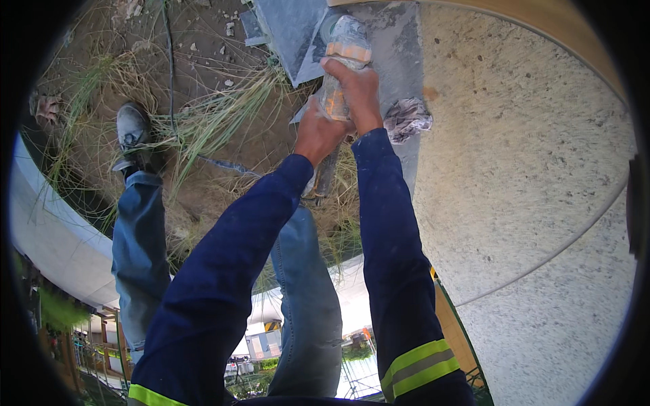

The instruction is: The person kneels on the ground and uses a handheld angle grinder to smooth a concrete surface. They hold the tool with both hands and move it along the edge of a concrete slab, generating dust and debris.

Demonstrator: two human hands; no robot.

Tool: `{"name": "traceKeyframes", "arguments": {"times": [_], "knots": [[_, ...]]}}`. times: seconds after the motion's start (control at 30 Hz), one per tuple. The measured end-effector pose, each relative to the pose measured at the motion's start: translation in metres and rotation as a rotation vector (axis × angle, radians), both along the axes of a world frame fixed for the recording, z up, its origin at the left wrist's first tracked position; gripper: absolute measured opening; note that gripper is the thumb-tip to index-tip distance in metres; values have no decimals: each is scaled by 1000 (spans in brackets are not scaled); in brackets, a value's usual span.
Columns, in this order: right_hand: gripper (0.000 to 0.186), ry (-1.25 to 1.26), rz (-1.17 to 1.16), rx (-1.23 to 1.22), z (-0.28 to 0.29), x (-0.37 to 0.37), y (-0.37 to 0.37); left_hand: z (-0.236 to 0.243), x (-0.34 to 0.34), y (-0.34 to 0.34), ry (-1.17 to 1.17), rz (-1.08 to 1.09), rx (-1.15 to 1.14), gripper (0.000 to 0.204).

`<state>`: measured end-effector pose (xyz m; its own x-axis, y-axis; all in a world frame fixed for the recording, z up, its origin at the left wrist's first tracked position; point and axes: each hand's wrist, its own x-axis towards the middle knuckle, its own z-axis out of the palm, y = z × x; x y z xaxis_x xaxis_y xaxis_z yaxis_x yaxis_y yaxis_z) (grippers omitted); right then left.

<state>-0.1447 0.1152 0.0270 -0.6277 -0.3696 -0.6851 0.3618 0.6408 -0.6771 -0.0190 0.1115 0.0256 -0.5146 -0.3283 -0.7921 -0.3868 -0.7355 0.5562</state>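
Observation:
Both hands are closed on a dusty orange-and-grey power tool (349,44), apparently an angle grinder. My right hand (355,91) grips its body from the right, thumb across the top, while my left hand (319,132) holds it lower down on the left. The tool's head rests on or just over a dusty grey stone surface (393,37), beside a pale blue-grey slab (277,30) with an angled edge; whether it touches cannot be made out. A crumpled, stained cloth (407,120) lies just right of my right hand.
Dirt with rubble and dry grass (217,128) covers the left, crossed by a dark cord (169,74). My shoe (133,132) stands there. Speckled pale concrete (514,162) with a curved joint fills the right. A curved pale edge (54,223) borders the dirt.

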Motion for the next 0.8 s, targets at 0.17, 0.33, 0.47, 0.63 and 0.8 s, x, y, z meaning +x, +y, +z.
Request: {"name": "traceKeyframes", "arguments": {"times": [0.17, 0.33, 0.47, 0.63, 0.8], "knots": [[45, -32, -73, -10, 6, -5, 2, 6, -8, -7, -10, -60, 17, 75], [44, -6, -2, 67, 2, 9, 5, -7, 10, 18, -54, -16, -57, 76], [46, -13, 5, 24, 1, 6, -3, -5, 9, 4, 2, 14, -21, 78], [48, -7, -50, 2, -1, 0, 0, 19, -2, -15, -63, -129, -34, 72], [47, -5, 20, 75, 5, 16, 4, -2, 16, 13, -2, 26, -63, 69]]}}
